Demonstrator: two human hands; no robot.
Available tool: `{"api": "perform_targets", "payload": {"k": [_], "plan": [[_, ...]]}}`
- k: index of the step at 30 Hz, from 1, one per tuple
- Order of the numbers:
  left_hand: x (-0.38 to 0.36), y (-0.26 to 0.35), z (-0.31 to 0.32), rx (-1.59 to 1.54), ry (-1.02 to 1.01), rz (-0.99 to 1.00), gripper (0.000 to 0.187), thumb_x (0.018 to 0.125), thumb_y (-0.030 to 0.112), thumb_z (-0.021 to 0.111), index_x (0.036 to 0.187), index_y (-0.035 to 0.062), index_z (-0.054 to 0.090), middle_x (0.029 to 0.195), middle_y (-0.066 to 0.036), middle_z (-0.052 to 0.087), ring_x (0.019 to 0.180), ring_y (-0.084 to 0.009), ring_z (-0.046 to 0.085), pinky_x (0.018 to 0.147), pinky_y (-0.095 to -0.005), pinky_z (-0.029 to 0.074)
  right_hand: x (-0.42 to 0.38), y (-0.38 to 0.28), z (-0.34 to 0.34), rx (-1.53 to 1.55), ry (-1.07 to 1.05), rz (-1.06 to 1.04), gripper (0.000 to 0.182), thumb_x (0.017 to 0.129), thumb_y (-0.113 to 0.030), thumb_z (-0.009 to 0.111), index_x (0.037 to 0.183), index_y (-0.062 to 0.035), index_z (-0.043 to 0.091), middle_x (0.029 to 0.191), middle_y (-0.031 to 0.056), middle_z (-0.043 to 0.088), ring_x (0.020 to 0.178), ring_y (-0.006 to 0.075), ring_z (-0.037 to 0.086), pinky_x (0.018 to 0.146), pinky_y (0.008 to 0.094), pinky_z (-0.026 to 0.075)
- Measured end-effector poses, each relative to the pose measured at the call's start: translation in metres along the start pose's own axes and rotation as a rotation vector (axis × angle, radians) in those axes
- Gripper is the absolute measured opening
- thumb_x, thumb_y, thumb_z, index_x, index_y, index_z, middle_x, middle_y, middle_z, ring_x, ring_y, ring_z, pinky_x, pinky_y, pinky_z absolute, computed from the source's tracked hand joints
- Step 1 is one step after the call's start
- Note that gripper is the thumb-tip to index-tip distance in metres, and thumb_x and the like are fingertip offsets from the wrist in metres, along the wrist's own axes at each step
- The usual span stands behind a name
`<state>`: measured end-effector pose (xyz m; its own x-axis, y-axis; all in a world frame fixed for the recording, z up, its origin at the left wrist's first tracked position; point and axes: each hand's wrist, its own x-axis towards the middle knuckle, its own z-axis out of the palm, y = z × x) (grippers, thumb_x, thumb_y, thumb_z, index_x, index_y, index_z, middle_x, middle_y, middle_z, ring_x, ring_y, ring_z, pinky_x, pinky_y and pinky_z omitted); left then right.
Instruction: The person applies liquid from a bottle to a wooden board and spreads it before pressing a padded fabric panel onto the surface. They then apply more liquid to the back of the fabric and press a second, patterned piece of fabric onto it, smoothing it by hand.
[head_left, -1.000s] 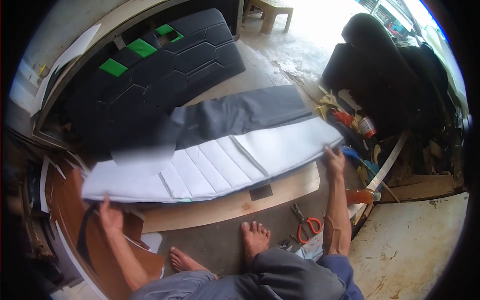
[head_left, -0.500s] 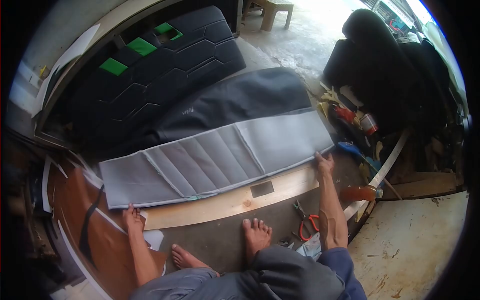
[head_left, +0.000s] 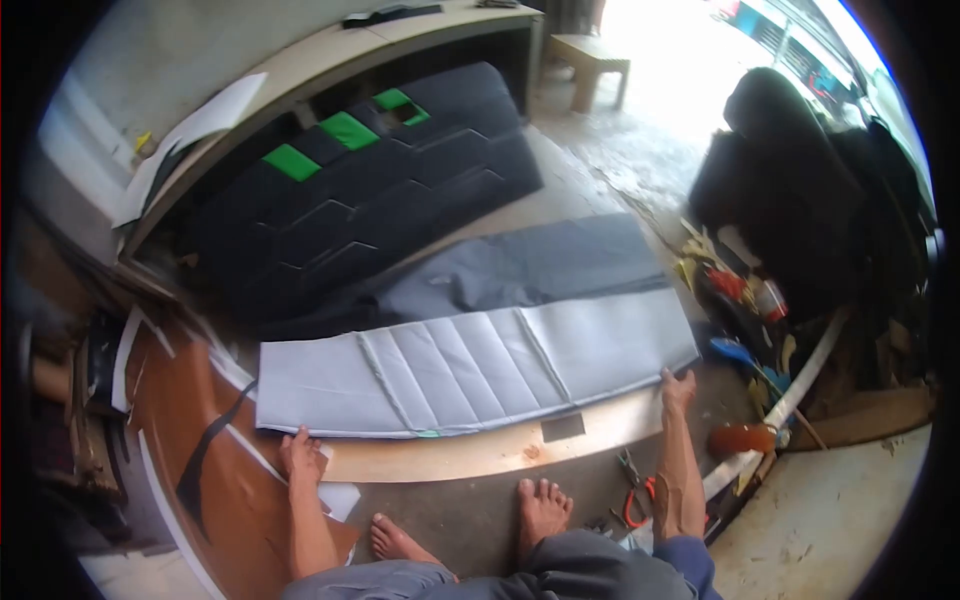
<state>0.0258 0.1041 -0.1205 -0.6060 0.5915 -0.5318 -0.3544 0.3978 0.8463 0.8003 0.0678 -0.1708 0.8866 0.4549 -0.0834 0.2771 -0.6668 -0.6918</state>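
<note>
A long grey padded panel (head_left: 480,365) with stitched ribs lies across a pale wooden board (head_left: 450,458), joined to or overlapping black cover material (head_left: 530,255) behind it. My left hand (head_left: 302,457) pinches the panel's near edge by its left corner. At the right corner, my right hand (head_left: 678,392) has its fingers closed on the same near edge. The board shows along the panel's near side, with a dark rectangle on it.
A black seat back (head_left: 400,180) with green patches leans at the back left. Pliers (head_left: 636,495) lie near my right forearm. To the right are a bottle (head_left: 742,439), scraps and a dark seat (head_left: 780,170). Brown sheet (head_left: 190,420) lies at left.
The view has tilted up and turned left, so everything appears lower and further right. Both hands stay at the panel's near edge.
</note>
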Motion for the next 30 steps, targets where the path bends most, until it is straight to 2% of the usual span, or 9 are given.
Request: {"api": "perform_targets", "payload": {"k": [6, 14, 17, 18, 20, 23, 24, 26, 30], "plan": [[-0.002, -0.013, -0.001, 0.013, -0.085, 0.088, 0.032, 0.092, 0.012, 0.068, 0.120, 0.0054, 0.053, 0.110, -0.008, 0.060, 0.099, -0.0223, 0.061, 0.080, -0.0392, 0.053, 0.019, 0.017, 0.006, 0.172, -0.061, -0.034, 0.062, 0.078, -0.019, 0.082, 0.127, 0.0108, 0.059, 0.123, 0.0261, 0.067, 0.114, 0.0349, 0.065, 0.101, 0.0385, 0.047], [-0.017, -0.020, 0.008, 0.106, 0.033, 0.073, 0.050, 0.092, 0.014, 0.070, 0.129, -0.0014, 0.041, 0.116, -0.015, 0.058, 0.095, -0.0243, 0.062, 0.081, -0.0383, 0.055, 0.045, -0.013, 0.010, 0.143, -0.063, -0.055, 0.052, 0.078, -0.019, 0.082, 0.117, 0.0085, 0.064, 0.112, 0.0227, 0.071, 0.102, 0.0313, 0.068, 0.093, 0.0386, 0.049], [-0.022, -0.017, 0.011, 0.136, 0.064, 0.037, 0.056, 0.092, 0.015, 0.070, 0.133, -0.0022, 0.036, 0.120, -0.017, 0.056, 0.094, -0.0251, 0.062, 0.079, -0.0388, 0.055, 0.051, -0.022, 0.021, 0.109, -0.079, -0.045, 0.052, 0.078, -0.021, 0.082, 0.118, 0.0079, 0.065, 0.113, 0.0229, 0.071, 0.104, 0.0319, 0.068, 0.094, 0.0393, 0.049], [-0.019, -0.016, 0.010, 0.138, 0.064, 0.042, 0.056, 0.092, 0.015, 0.070, 0.133, -0.0022, 0.036, 0.120, -0.017, 0.056, 0.094, -0.0251, 0.062, 0.079, -0.0388, 0.055, 0.052, -0.019, 0.028, 0.075, -0.027, -0.041, 0.053, 0.078, -0.021, 0.082, 0.118, 0.0075, 0.065, 0.113, 0.0232, 0.071, 0.105, 0.0326, 0.068, 0.094, 0.0400, 0.049], [-0.013, -0.018, 0.007, 0.156, 0.064, 0.010, 0.069, 0.091, 0.016, 0.073, 0.145, 0.0076, 0.031, 0.108, -0.009, 0.058, 0.079, -0.0183, 0.058, 0.065, -0.0344, 0.055, 0.049, -0.019, 0.039, 0.007, 0.077, -0.028, 0.053, 0.078, -0.023, 0.082, 0.119, 0.0067, 0.065, 0.115, 0.0237, 0.071, 0.109, 0.0340, 0.068, 0.095, 0.0414, 0.050], [0.001, -0.024, 0.000, 0.166, 0.016, 0.023, 0.080, 0.091, 0.015, 0.072, 0.153, 0.0084, 0.023, 0.104, -0.009, 0.057, 0.077, -0.0180, 0.058, 0.064, -0.0340, 0.055, 0.050, -0.018, 0.038, -0.077, 0.180, -0.047, 0.047, 0.077, -0.026, 0.082, 0.111, 0.0044, 0.068, 0.109, 0.0223, 0.073, 0.104, 0.0359, 0.069, 0.092, 0.0433, 0.051], [-0.008, -0.020, 0.006, 0.172, 0.010, 0.018, 0.080, 0.091, 0.015, 0.072, 0.153, 0.0084, 0.023, 0.104, -0.009, 0.057, 0.077, -0.0180, 0.058, 0.064, -0.0340, 0.055, 0.048, -0.023, 0.028, -0.077, 0.075, -0.024, 0.048, 0.077, -0.028, 0.082, 0.112, 0.0030, 0.069, 0.110, 0.0224, 0.072, 0.104, 0.0371, 0.069, 0.092, 0.0436, 0.051], [-0.025, -0.010, 0.014, 0.203, 0.083, 0.022, 0.070, 0.092, 0.010, 0.069, 0.147, -0.0026, 0.026, 0.124, -0.019, 0.057, 0.089, -0.0258, 0.063, 0.075, -0.0384, 0.056, 0.042, -0.038, 0.017, -0.079, -0.025, 0.012, 0.049, 0.077, -0.030, 0.082, 0.113, 0.0016, 0.069, 0.111, 0.0224, 0.072, 0.105, 0.0382, 0.068, 0.092, 0.0439, 0.051], [-0.013, -0.014, 0.010, 0.236, 0.033, 0.058, 0.073, 0.093, 0.007, 0.068, 0.150, -0.0040, 0.023, 0.126, -0.021, 0.055, 0.093, -0.0267, 0.064, 0.075, -0.0386, 0.057, 0.040, -0.031, 0.004, -0.215, -0.069, -0.132, 0.048, 0.077, -0.035, 0.082, 0.112, -0.0041, 0.070, 0.110, 0.0210, 0.072, 0.105, 0.0402, 0.068, 0.092, 0.0450, 0.051]]}}
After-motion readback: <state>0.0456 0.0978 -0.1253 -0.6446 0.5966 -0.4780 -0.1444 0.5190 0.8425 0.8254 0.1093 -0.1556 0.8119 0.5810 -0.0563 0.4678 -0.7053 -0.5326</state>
